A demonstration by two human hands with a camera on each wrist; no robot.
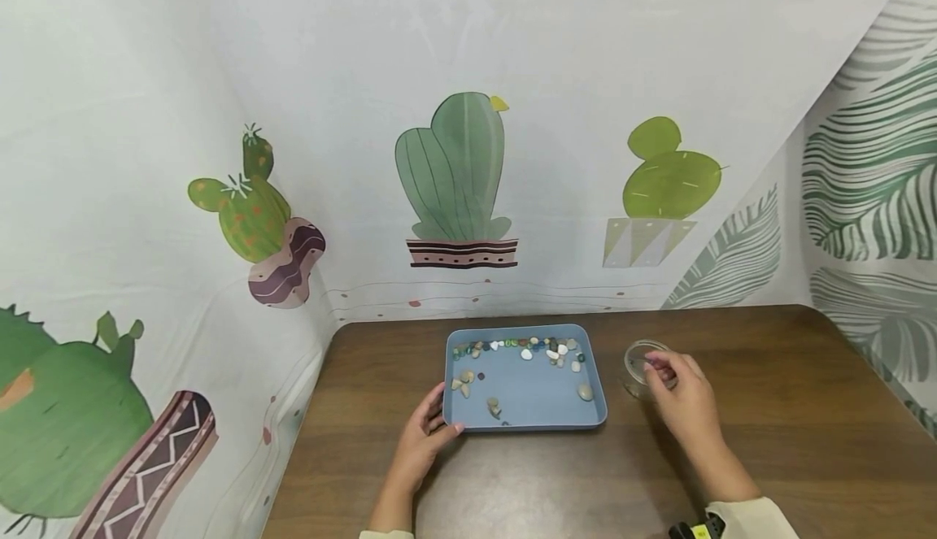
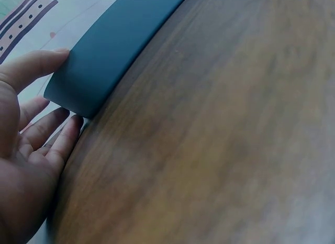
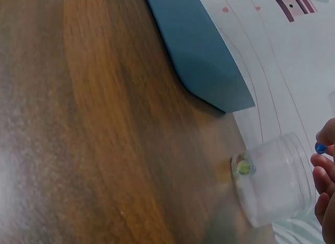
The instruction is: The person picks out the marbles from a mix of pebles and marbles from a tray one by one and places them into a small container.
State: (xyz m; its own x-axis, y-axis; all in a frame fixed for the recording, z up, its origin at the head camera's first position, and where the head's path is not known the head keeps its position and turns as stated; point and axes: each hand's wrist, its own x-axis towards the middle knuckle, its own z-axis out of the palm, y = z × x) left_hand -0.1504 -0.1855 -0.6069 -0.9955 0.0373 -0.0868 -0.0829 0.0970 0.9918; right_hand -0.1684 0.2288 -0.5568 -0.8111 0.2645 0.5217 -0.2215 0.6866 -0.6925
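A shallow blue tray [image 1: 538, 401] holds pebbles and glass marbles, many of them in a band along its far side. My left hand [image 1: 423, 440] grips its near left corner, thumb at the rim and fingers against the side wall. To the right of the tray, my right hand [image 1: 690, 402] is at the mouth of a clear round jar [image 1: 634, 388]. In the right wrist view, thumb and finger pinch a small blue marble [image 3: 321, 148] at the opening. A yellow-green marble [image 3: 244, 167] and other small pieces lie at the jar's bottom.
A large pale pebble [image 1: 585, 392] lies at the tray's right side, and a few tan pebbles [image 1: 466, 376] at its left. Both stand on a brown wooden table [image 1: 527, 490]. Behind it hangs a white cloth [image 1: 571, 51] printed with cacti.
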